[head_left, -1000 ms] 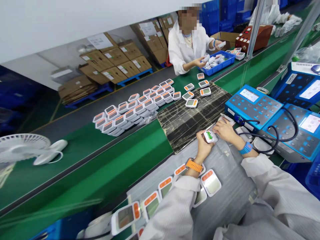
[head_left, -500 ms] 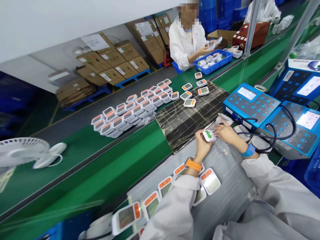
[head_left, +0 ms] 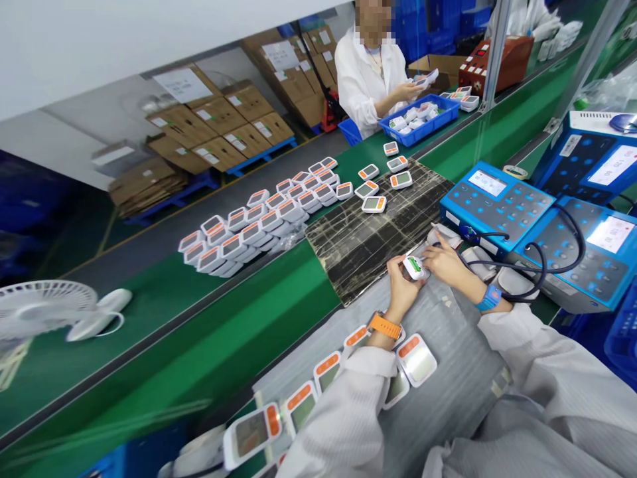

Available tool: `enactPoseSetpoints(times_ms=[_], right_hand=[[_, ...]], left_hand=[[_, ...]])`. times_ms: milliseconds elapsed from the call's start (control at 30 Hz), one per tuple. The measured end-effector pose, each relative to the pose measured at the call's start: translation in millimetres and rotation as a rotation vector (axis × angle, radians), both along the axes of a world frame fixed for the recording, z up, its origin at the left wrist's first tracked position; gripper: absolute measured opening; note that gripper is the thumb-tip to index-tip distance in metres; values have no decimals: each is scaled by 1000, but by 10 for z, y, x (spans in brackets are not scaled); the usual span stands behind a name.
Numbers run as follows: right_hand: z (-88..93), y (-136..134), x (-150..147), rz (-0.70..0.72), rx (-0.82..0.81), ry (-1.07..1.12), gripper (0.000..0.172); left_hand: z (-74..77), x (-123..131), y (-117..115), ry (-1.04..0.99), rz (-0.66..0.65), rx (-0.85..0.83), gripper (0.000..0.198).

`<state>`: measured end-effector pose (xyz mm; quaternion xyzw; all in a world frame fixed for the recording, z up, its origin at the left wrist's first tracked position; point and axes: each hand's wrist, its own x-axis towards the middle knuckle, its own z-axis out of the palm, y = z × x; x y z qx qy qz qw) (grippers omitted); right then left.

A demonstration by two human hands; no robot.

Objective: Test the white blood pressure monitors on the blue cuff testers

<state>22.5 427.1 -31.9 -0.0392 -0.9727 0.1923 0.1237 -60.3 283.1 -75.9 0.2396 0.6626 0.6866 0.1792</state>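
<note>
Left hand (head_left: pixel 404 284) curled upright, right hand (head_left: pixel 446 262) just beside it, fingers (head_left: pixel 432 249) angled down

One held monitor (head_left: pixel 414 267), three blue testers (head_left: pixel 492 199), one desk fan (head_left: pixel 44 311)

Pale grey smock sleeves (head_left: pixel 343 425) cover both arms; the left hand (head_left: pixel 403 285) has an orange wrist strap (head_left: pixel 385 326), the right hand (head_left: pixel 445 262) a blue wristband (head_left: pixel 488 298).

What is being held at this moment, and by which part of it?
The left hand grips a small white device by its near end; the right hand lies open beside it, apparently holding nothing.
</note>
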Motion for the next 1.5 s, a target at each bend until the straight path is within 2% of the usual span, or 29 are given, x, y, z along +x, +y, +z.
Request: enactPoseSetpoints(times_ms=[100, 233, 333, 400, 467, 533, 600, 700, 800, 867, 1000, 1100, 1167, 1333, 1500], right_hand=[[47, -67, 2, 22, 107, -56, 34], [55, -75, -6, 15, 112, -52, 34], [23, 5, 6, 38, 141, -68, 33], [-6, 91, 22, 45, 122, -55, 40], [-30, 185, 38, 25, 59, 5, 52], [-37, 260, 54, -13, -10, 88, 56], [-15, 291, 73, -49, -57, 161, 52], [63, 243, 90, -164, -119, 206, 44], [146, 126, 35, -351, -207, 150, 43], [180, 50, -49, -406, -230, 72, 49], [210, -32, -212, -432, -65, -36, 45], [226, -38, -246, -414, 70, -35, 43], [239, -30, -244, -370, 100, -38, 40], [300, 5, -244, -338, 86, -79, 41], [377, -99, 14, -345, -65, 65, 62]], left_hand=[[20, 22, -2, 21, 12, -15, 75], [44, 71, 39, 75, 42, -20, 71], [115, 92, 94, 138, 47, -29, 83], [191, 80, 70, 218, 31, -82, 93], [255, 65, -65, 329, 51, -204, 85], [269, 92, -314, 419, 136, -351, 64], [222, 190, -611, 453, 246, -448, 54], [124, 419, -954, 455, 338, -473, 51], [121, 590, -1058, 486, 315, -543, 45], [171, 629, -1034, 495, 250, -588, 47], [255, 599, -936, 491, 124, -483, 66], [270, 567, -873, 454, 109, -403, 72], [282, 558, -832, 429, 109, -394, 71], [352, 578, -733, 384, 118, -341, 75], [420, 674, -663, 340, 131, -130, 93]])
